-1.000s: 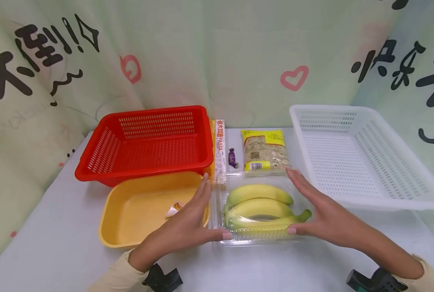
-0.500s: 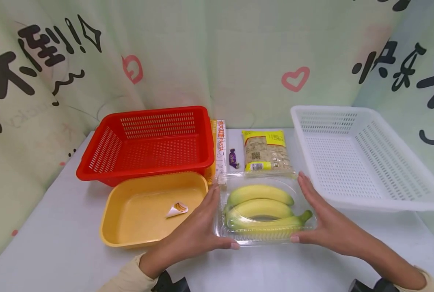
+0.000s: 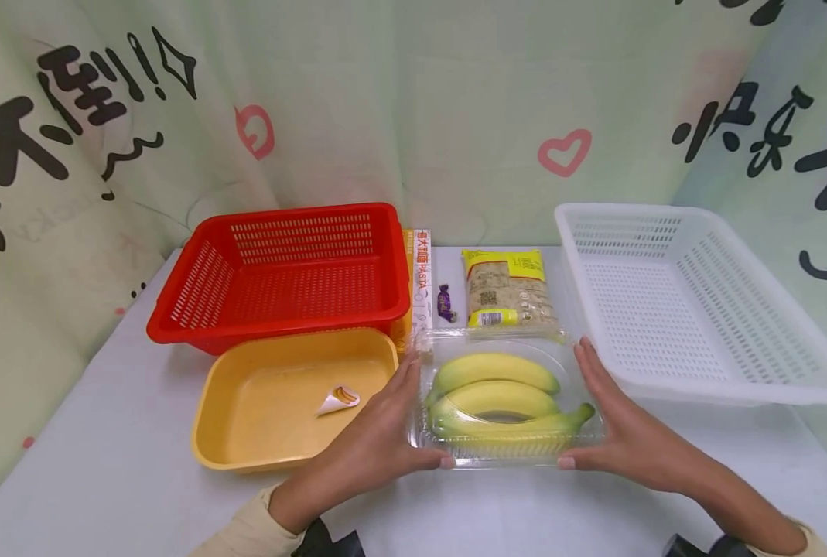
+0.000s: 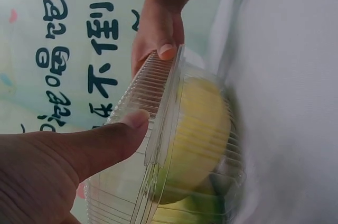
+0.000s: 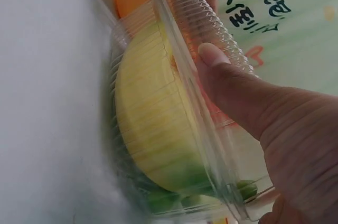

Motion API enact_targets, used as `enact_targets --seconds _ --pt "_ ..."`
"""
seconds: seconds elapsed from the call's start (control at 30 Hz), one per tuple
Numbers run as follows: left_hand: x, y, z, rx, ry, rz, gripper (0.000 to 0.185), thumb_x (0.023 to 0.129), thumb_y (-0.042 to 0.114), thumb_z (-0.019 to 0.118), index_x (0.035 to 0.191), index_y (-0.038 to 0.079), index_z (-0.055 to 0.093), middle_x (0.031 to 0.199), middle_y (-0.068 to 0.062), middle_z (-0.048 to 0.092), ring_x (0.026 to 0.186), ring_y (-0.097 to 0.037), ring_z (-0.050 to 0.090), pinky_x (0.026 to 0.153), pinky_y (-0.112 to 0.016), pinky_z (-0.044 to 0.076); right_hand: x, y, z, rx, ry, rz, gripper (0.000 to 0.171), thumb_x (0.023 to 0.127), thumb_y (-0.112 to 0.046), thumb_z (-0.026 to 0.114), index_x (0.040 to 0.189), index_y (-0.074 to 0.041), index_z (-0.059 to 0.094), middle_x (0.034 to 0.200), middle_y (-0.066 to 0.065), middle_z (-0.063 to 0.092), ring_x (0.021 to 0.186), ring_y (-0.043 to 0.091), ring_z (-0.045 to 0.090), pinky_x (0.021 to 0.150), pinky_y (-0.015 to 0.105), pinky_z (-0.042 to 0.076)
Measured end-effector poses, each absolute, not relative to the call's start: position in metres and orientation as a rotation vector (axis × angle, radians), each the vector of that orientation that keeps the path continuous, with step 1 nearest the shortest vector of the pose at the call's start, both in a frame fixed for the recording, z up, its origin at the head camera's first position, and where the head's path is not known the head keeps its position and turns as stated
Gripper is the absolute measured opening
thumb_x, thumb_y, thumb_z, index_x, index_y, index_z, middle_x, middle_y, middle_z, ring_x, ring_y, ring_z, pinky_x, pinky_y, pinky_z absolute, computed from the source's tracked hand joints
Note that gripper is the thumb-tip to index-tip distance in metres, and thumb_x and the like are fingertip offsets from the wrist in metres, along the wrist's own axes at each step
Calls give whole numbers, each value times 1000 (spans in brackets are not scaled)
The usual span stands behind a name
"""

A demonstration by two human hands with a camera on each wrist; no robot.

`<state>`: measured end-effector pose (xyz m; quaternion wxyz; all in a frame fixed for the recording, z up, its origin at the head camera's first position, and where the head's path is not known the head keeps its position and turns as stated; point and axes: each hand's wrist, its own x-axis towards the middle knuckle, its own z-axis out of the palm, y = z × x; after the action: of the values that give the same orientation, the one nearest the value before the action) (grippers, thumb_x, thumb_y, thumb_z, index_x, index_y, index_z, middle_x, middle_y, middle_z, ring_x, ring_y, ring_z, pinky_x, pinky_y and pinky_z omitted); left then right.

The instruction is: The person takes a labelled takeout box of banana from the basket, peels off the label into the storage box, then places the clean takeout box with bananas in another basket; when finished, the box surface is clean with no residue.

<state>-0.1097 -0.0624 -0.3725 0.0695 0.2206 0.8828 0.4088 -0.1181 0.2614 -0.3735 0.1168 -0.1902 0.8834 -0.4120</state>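
A clear plastic clamshell box point(image 3: 507, 458) with three yellow-green bananas point(image 3: 493, 398) sits on the white table, front centre. My left hand point(image 3: 371, 449) grips its left side, fingers lying along the edge and thumb on the front of the lid. My right hand point(image 3: 629, 441) grips the right side the same way. The left wrist view shows my left thumb point(image 4: 105, 139) pressed on the ribbed lid point(image 4: 158, 92), with the right thumb point(image 4: 168, 50) at the far end. From the right wrist, my right thumb point(image 5: 232, 86) presses the lid over a banana point(image 5: 153, 123).
A yellow tub point(image 3: 246, 460) holding a small paper sticker point(image 3: 338, 399) lies left of the box. A red basket point(image 3: 281, 271) stands behind it, a white basket point(image 3: 698, 309) to the right. A pasta box point(image 3: 421, 278), purple candy point(image 3: 444, 302) and yellow-labelled packet point(image 3: 507, 290) lie behind the bananas.
Both hands have moved in from beside the box and now clasp its two sides, thumbs coming onto the front of the lid. The box stays in about the same place.
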Motion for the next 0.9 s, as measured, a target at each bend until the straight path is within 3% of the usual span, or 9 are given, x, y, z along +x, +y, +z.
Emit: enact_targets --seconds 0.13,0.37,0.6,0.67,0.73,0.83,0.9 --pt "-109 -62 -371 653 2656 1223 122 69 28 90 155 1 8 162 -10 1 145 -24 15 113 -42 26 -118 264 -379 -518 2560 -1271 131 73 -25 87 152 -35 -17 161 11 -14 142 44 -6 96 77 19" --pt "-109 -62 -371 628 2636 1236 118 68 29 91 154 -1 14 161 -10 5 145 -23 13 113 -40 25 -119 266 -380 -506 2598 -1259 126 74 -28 86 154 -35 -11 162 11 -5 141 49 9 97 74 25" --pt "-110 -66 -372 635 2624 1289 114 68 27 91 153 -2 20 161 -9 10 145 -21 14 113 -40 25 -117 267 -377 -467 2575 -1277 124 74 -27 86 154 -38 -8 162 10 -5 142 46 3 100 71 23" --pt "-109 -67 -371 629 2635 1278 114 68 27 91 152 -2 21 161 -9 11 145 -23 16 113 -40 25 -116 266 -376 -463 2581 -1258 123 75 -28 85 154 -37 -8 162 9 -5 142 45 6 106 58 28" --pt "-109 -68 -370 623 2639 1278 114 67 27 91 153 -1 21 161 -10 11 145 -24 17 112 -41 26 -115 266 -375 -459 2589 -1239 122 75 -31 85 154 -36 -8 162 7 -4 143 43 8 108 35 32" --pt "-108 -70 -367 620 2629 1290 116 67 26 91 153 1 19 161 -9 10 144 -24 17 112 -40 26 -114 265 -371 -475 2604 -1222 122 75 -33 85 154 -36 -8 162 7 -3 143 42 9 95 8 28" --pt "-108 -71 -364 640 2625 1304 116 67 25 91 154 3 17 161 -9 10 144 -24 18 112 -40 27 -113 265 -367 -494 2618 -1216 122 75 -32 85 155 -34 -8 162 7 -2 142 43 11 90 3 25"
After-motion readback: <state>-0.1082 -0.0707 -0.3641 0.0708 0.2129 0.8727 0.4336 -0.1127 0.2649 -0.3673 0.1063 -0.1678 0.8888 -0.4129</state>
